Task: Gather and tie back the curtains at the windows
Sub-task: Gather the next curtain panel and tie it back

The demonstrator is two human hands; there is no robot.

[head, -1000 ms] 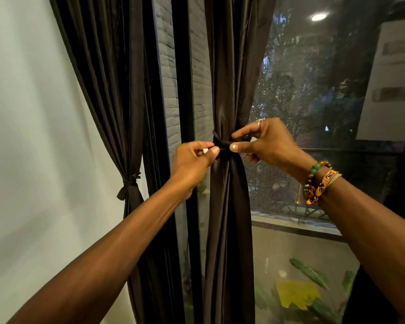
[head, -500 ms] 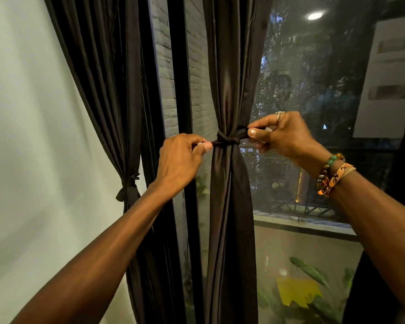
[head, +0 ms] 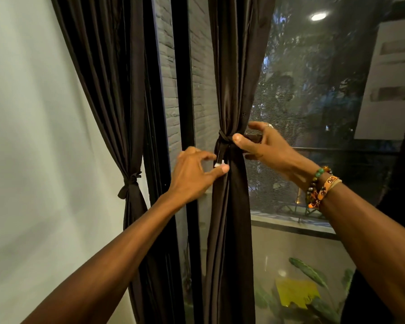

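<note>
Middle curtain gathered and cinched by its tie, beside the black window frame. Right hand — grip pinching the tie's end. Left hand — grip loose, thumb touching a white tag. Left curtain is tied. Wristband lettering is unreadable.

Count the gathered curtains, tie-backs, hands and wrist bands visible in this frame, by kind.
Gathered curtains: 2, left curtain, middle curtain
Tie-backs: 2, left tie-back, middle tie-back
Hands: 2, left hand, right hand
Wrist bands: 2, beaded bracelet, woven band
Total: 8
</note>
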